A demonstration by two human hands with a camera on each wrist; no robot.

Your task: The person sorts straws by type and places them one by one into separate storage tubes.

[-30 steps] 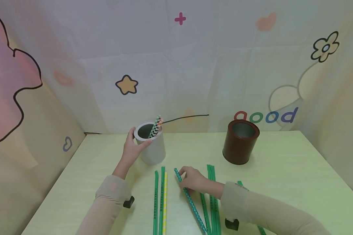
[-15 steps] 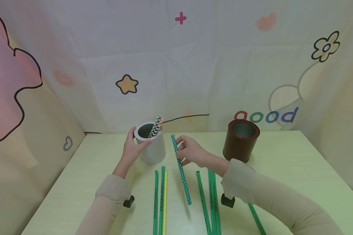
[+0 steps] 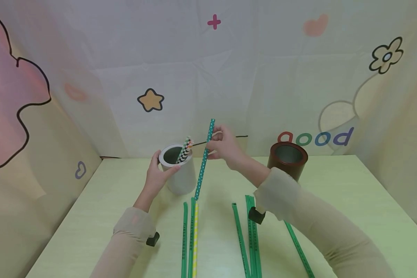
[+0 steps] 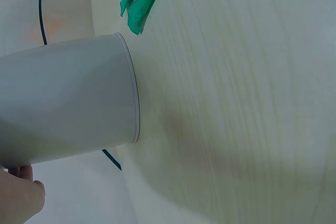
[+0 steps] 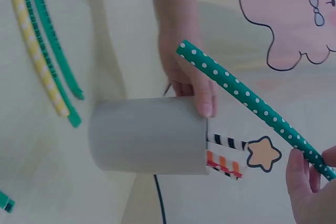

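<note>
My left hand [image 3: 156, 175] holds a white cylindrical can [image 3: 181, 180] at its rim, thumb on the near side and fingers round the left. Several striped paper straws [image 3: 185, 150] lean inside that can, some in black and white stripes [image 5: 227, 141]. Raised to the right of the can, my right hand [image 3: 226, 148] pinches a teal paper straw with white dots [image 3: 202, 170] near its upper part. The dotted straw tilts, its top end above the can's rim and its lower end hanging beside the can. In the left wrist view, the can [image 4: 68, 93] hides most of the left fingers.
A brown can [image 3: 287, 164] stands at the back right, partly behind the right forearm. On the table lie a yellow striped straw [image 3: 195, 241], green-wrapped sticks [image 3: 184, 241] beside it, and several more green-wrapped sticks [image 3: 241, 241] to the right. A printed cloth [image 3: 194, 77] hangs behind.
My right hand has lifted the dotted straw from the table, up and forward to beside the white can, turning it more upright. The left hand and can have stayed put.
</note>
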